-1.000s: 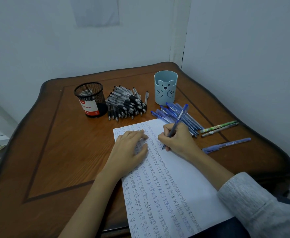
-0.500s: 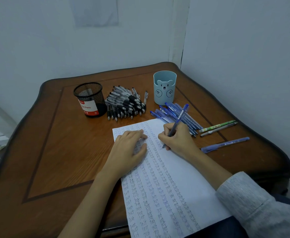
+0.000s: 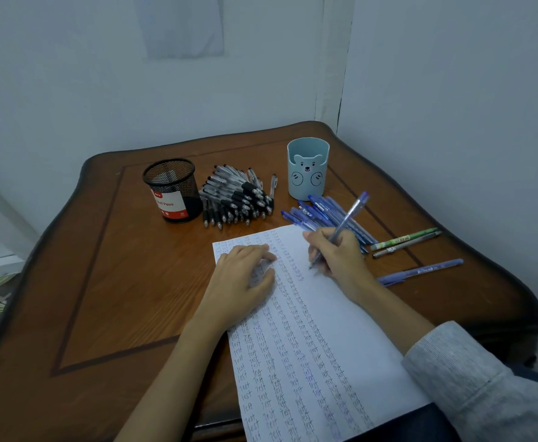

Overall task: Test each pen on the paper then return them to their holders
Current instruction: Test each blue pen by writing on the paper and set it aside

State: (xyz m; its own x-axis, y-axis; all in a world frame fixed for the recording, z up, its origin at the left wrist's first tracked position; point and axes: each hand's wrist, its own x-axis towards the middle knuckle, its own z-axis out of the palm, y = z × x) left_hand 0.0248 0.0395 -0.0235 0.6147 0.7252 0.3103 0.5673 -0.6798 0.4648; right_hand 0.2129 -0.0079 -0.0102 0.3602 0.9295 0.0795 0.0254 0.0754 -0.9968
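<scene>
A white paper [image 3: 350,330] covered with columns of the word "test" lies on the wooden table [image 3: 108,282]. My left hand [image 3: 242,279] rests flat on its upper left part. My right hand [image 3: 338,256] grips a blue pen [image 3: 346,221], tip touching the paper near its top. A pile of black pens [image 3: 235,199] lies beside a black mesh holder [image 3: 172,189]. Several blue pens [image 3: 322,213] lie in front of a light blue bear holder [image 3: 307,169].
To the right of the paper lie a green pen [image 3: 405,239], a dark pen [image 3: 408,245] and a blue capped pen [image 3: 421,271]. Walls close in behind and on the right. The table's curved edge runs near these pens.
The blue pen's tip has shifted very slightly on the paper as my right hand writes. My left hand has stayed in place.
</scene>
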